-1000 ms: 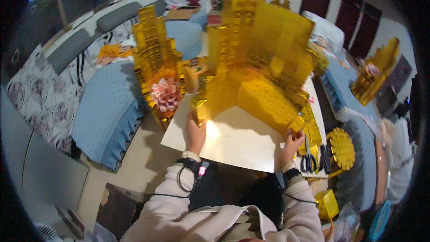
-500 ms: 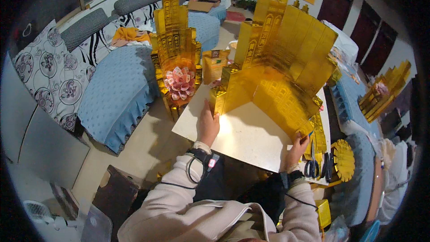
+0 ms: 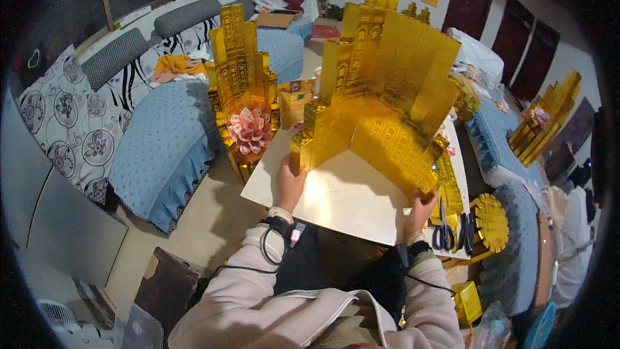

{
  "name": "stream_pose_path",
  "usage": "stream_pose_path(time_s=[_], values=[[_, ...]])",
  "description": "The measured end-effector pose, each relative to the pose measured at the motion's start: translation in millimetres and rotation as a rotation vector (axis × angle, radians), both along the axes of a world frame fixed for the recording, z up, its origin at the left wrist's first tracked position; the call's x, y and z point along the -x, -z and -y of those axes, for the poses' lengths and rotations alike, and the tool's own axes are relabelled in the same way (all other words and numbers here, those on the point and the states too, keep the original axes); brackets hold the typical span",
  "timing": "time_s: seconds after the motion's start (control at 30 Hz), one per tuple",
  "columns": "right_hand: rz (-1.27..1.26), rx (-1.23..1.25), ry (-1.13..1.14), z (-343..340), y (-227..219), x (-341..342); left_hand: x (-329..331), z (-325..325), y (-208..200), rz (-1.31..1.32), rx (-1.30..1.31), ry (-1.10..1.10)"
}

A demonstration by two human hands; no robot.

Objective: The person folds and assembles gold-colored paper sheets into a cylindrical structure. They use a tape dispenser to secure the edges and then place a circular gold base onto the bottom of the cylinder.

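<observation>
Head view. A tall, stepped, shiny gold panel structure [image 3: 387,84] occupies the centre and upper centre of the frame, standing on a smooth, flat, white tabletop [image 3: 355,200]. Its two wings meet at an angle toward the rear and open toward the lower edge; this folded stance probably helps the thin-looking walls to stand upright. The wings are held at their near, lower ends, presumably because these lie within easy reach and govern the spread between the two sides.

The left hand [image 3: 292,187], left of centre, is closed on the near left end, its thumb toward the inner side and its fingers mostly hidden. The right hand [image 3: 423,210], right of centre, is partly curled, thumb and fingertips brought together on the near right end in what looks like a light pinch; the exact contact is too small to resolve.

Just right of the right hand lie black-handled metal scissors [image 3: 443,232] and, beside them, a slender black tool [image 3: 467,231] of uncertain kind, both seemingly placed close to hand yet clear of the standing walls. Farther right is a round gold disc with a scalloped rim [image 3: 493,223]. At left, a second stepped gold structure [image 3: 237,58] bears a pink, many-petalled flower [image 3: 250,130] low on its front.
</observation>
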State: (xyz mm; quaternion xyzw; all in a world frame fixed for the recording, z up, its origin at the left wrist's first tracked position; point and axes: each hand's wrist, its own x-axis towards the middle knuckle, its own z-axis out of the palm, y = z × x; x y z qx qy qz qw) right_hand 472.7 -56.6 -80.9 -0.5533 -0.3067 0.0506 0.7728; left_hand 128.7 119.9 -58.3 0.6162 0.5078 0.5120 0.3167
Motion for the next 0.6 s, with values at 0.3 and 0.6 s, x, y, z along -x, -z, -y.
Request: stream_pose_path(time_s=[0.3, 0.6], values=[[-0.062, 0.085, -0.01, 12.3, -4.0, 4.3, 4.6, -22.9, 44.6, 0.294, -0.051, 0.142], [0.032, 0.076, 0.106, 6.2, 0.9, 8.0, 18.7, -12.9, 37.5, 0.277, -0.065, 0.226]])
